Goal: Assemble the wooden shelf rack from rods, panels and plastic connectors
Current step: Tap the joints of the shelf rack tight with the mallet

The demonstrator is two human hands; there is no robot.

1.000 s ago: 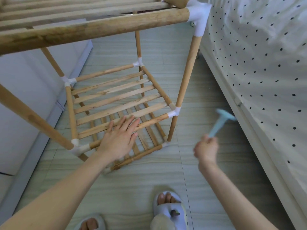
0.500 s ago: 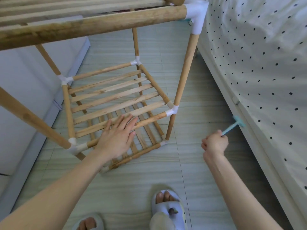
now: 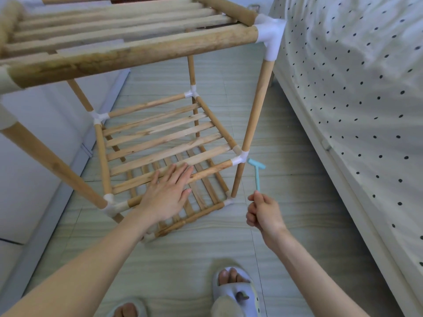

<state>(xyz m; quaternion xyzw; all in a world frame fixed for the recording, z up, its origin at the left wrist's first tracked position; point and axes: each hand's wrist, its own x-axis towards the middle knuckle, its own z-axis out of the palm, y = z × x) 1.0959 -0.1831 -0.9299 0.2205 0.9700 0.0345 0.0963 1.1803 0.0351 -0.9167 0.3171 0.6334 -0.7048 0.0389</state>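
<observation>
The wooden shelf rack [image 3: 160,138] stands upright on the floor, three slatted tiers joined by white plastic connectors. My left hand [image 3: 168,194] lies flat with straight fingers on the front rod of the middle tier. My right hand [image 3: 263,212] grips the handle of a small light-blue plastic hammer [image 3: 256,172]. Its head sits right beside the white connector [image 3: 240,157] at the middle tier's front right corner. The top tier's front rod [image 3: 128,57] and corner connector [image 3: 270,37] fill the upper view.
A bed with a white, black-dotted sheet [image 3: 357,99] runs along the right. A pale wall with a baseboard [image 3: 39,156] borders the left. My slippered feet [image 3: 233,291] stand on the tiled floor just in front of the rack.
My right hand swung the hammer out toward the bed, then back left; its head is now beside the front right connector. My left hand stayed on the rod.
</observation>
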